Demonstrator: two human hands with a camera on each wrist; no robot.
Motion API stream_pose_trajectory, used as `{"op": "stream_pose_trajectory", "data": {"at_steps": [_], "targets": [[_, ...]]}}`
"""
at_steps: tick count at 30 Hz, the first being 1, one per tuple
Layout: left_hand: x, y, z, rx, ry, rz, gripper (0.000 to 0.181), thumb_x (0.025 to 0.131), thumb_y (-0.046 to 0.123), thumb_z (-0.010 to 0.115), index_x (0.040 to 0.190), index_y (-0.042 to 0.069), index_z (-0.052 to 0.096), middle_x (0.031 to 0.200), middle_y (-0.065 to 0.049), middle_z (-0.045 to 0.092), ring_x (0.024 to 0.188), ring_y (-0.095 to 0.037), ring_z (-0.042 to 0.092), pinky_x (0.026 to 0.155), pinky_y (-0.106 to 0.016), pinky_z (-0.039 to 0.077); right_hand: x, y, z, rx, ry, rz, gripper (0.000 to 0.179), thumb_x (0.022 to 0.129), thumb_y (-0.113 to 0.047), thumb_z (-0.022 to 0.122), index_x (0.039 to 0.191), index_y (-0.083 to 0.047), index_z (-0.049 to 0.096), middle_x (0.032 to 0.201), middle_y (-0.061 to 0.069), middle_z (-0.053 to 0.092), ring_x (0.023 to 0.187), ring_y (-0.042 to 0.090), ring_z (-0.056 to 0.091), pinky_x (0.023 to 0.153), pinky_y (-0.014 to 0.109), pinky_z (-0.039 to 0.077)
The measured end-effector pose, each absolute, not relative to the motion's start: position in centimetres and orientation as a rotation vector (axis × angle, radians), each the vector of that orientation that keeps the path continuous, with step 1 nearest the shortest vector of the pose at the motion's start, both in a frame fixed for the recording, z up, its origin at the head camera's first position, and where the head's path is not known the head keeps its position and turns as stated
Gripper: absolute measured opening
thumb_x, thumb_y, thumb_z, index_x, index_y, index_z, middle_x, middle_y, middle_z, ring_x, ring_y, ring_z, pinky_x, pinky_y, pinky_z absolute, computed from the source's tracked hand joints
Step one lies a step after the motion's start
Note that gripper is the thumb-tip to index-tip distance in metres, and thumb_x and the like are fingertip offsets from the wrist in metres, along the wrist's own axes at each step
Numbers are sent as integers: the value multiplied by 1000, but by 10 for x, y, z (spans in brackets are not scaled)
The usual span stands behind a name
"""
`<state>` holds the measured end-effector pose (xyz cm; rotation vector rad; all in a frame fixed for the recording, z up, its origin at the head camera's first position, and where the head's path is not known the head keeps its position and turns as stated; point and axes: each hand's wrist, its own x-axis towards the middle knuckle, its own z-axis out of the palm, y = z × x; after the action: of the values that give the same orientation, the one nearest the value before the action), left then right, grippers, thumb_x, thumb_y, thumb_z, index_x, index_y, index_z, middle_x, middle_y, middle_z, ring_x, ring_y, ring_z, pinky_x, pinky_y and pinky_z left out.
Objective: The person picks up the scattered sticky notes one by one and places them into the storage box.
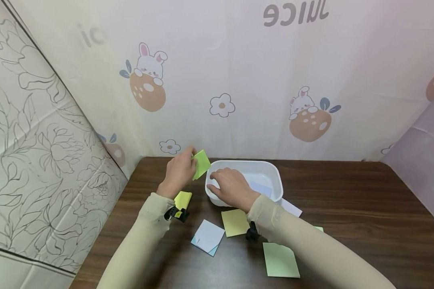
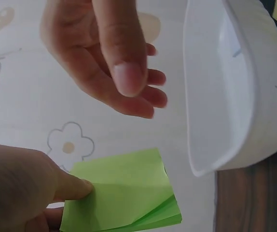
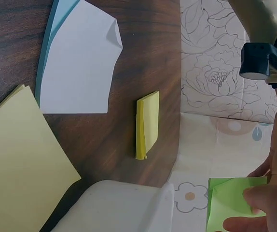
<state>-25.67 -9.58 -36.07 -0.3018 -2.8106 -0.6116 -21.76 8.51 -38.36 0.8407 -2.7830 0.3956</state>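
My left hand [image 1: 181,170] pinches a stack of bright green sticky notes [image 1: 201,164] beside the left end of a white plastic basin [image 1: 246,163]. In the left wrist view the thumb lies on the top sheet of the green notes [image 2: 124,188], and the sheets fan slightly at one edge. My right hand [image 1: 233,186] is over the basin's left part, its fingers loosely bent and holding nothing. A gap separates the right hand [image 2: 109,58] from the green notes. Inside the basin lies a pale blue-violet note [image 1: 261,189].
A yellow pad [image 1: 183,199] lies left of the basin. In front are white-and-blue notes [image 1: 207,237], a pale yellow pad [image 1: 234,222] and a pale green pad [image 1: 281,261]. A white sheet [image 1: 291,207] lies by the basin's right side. The dark wooden table [image 1: 347,192] meets a patterned wall covering.
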Motion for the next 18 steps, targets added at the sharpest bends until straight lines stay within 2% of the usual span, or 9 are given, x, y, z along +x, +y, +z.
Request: {"op": "stream_pose_trajectory", "data": {"at_steps": [18], "targets": [[-241, -82, -345, -422, -2722, -641, 15, 99, 11, 62, 113, 7, 63, 94, -14, 75, 68, -24, 67, 57, -39, 52, -211, 96, -381, 826, -2771, 355, 28, 96, -33, 69, 110, -9, 75, 95, 5, 74, 82, 23, 68, 70, 38, 54]]}}
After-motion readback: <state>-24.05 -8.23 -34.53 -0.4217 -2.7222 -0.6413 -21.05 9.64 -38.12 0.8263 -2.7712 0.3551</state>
